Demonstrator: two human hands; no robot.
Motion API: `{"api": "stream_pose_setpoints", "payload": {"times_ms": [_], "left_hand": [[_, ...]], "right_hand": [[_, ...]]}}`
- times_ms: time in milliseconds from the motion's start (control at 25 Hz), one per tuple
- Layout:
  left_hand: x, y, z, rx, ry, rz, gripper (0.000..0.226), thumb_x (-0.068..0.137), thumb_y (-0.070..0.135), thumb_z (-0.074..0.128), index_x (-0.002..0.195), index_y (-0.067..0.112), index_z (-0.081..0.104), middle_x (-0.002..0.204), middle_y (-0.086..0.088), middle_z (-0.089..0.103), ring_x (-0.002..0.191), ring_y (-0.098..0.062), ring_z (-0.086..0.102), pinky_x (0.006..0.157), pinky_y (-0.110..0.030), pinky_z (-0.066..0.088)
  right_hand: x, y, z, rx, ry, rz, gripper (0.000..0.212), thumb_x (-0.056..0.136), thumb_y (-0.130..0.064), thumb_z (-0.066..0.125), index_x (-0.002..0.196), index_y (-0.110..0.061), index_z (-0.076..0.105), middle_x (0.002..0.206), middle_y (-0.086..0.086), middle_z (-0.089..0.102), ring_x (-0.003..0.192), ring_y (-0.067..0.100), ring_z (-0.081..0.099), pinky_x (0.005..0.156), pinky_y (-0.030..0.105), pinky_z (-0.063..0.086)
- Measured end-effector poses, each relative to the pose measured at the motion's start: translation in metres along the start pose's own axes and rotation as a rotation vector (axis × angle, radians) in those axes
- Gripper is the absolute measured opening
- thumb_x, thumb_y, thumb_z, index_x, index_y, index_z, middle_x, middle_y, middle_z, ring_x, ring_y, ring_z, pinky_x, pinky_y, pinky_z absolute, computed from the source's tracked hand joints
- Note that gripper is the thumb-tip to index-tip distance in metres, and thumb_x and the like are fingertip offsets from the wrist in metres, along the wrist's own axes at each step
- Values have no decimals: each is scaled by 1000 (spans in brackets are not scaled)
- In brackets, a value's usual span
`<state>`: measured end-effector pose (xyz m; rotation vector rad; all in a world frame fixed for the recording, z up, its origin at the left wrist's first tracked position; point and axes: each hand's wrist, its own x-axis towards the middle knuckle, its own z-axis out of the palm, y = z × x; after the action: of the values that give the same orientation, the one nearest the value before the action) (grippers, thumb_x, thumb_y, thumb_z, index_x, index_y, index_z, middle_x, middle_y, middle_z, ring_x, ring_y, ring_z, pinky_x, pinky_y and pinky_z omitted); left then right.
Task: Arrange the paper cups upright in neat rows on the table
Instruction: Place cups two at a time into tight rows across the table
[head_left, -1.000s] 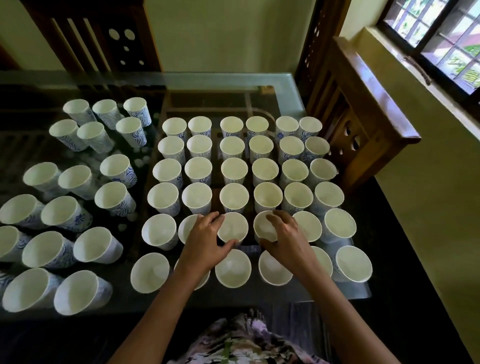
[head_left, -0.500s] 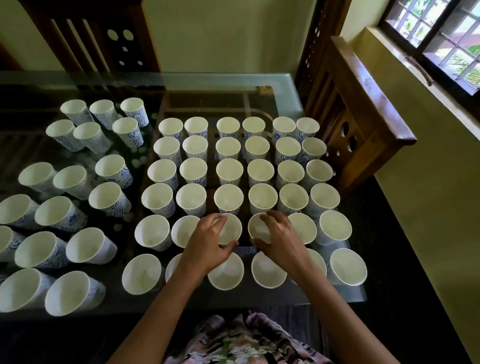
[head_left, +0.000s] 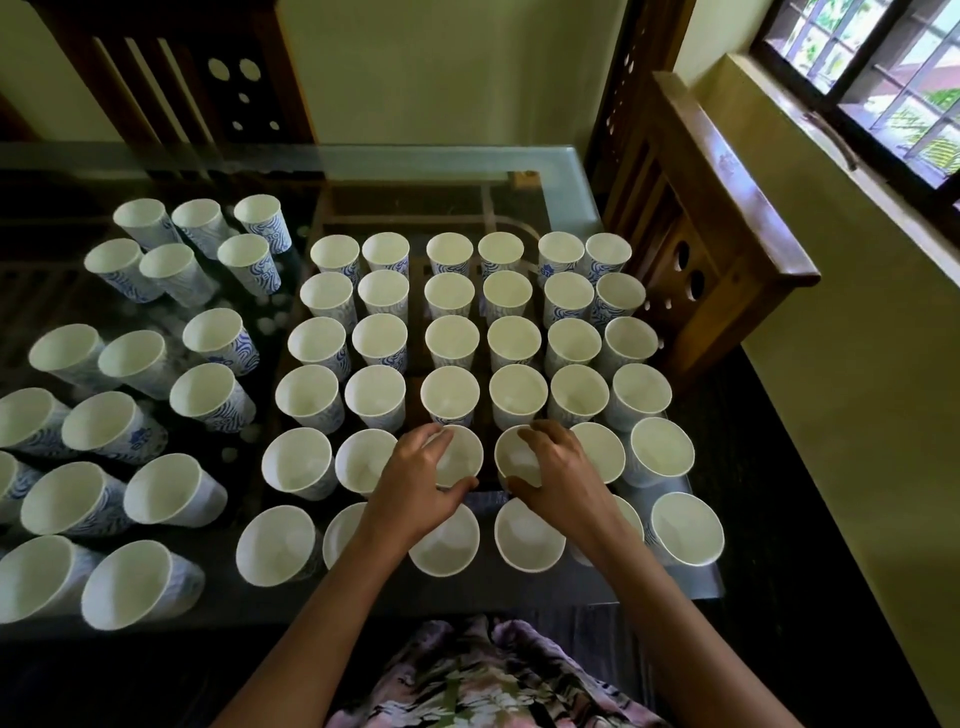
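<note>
Gripping two paper cups at once in the second row from the near edge of the glass counter (head_left: 447, 161). Curling the left hand (head_left: 415, 483) round the rim of the third cup (head_left: 464, 456) and the right hand (head_left: 561, 473) round the fourth cup (head_left: 514, 457). Keeping the hands apart, one cup each. Looks like fine spacing inside the six-wide block (head_left: 452, 343) on the right, all upright. Further left, looser clusters (head_left: 135, 364), not lined up with the block yet.

Risks from here:
- Squeezing a rim too hard: thin paper, easy to crease or push out of round.
- Sliding either cup sideways: neighbours just beside, likely to knock one over and domino the row.
- Dragging forearms across the nearest row when pulling back: could tip those off the near edge.
- Nudging empty cups on smooth glass: little friction, easy to overshoot and skew the line.
</note>
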<state>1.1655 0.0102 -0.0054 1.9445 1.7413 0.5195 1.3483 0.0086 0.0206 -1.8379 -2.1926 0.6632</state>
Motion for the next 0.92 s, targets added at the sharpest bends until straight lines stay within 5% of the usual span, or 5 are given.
{"api": "stream_pose_setpoints", "payload": {"times_ms": [200, 520, 920], "left_hand": [[-8, 4, -3, -34, 67, 26, 61, 75, 29, 75, 129, 10, 53, 137, -10, 48, 125, -27, 44, 101, -36, 37], [-55, -2, -1, 43, 64, 61, 51, 64, 35, 69, 105, 4, 67, 104, -12, 64, 95, -30, 62, 84, -33, 46], [-70, -2, 7, 56, -14, 19, 62, 60, 44, 69, 108, 4, 66, 112, -13, 64, 101, -32, 62, 89, -38, 45]], "right_hand": [[-8, 1, -5, 67, 37, -11, 64, 80, -28, 71, 135, -10, 45, 141, 10, 41, 127, 26, 39, 101, 32, 38], [-52, -2, 3, 70, -80, -87, 62, 81, -30, 69, 136, -14, 44, 139, 4, 42, 126, 22, 39, 101, 30, 36], [-59, -3, 9, -6, -114, -119, 61, 81, -30, 69, 135, -16, 44, 140, 3, 40, 126, 21, 37, 98, 30, 39]]}}
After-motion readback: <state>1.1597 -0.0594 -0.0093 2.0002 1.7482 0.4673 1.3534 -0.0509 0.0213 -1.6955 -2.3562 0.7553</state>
